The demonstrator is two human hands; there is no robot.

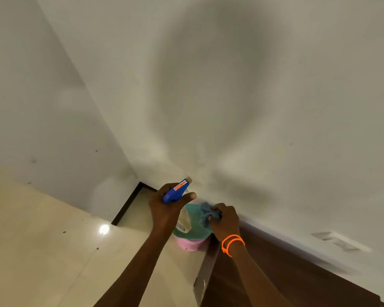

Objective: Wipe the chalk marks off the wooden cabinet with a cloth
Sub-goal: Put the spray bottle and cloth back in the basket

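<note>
My left hand (166, 209) grips a spray bottle (187, 220) by its blue trigger head (175, 190); the teal body with a pale label hangs below the hand. Right beside it, my right hand (225, 219) is closed around a crumpled blue-grey cloth (208, 214), which touches the bottle's shoulder. An orange band circles that wrist. The dark brown wooden cabinet top (286, 275) runs along the wall at the lower right, under my right forearm. No chalk marks can be made out on the visible wood.
A pink container (190, 244) stands on the floor under the bottle, next to the cabinet's end. White walls (230, 96) meet in a corner ahead. A cream tiled floor (42, 240) spreads to the left, with a dark skirting strip (129, 202) along the wall base.
</note>
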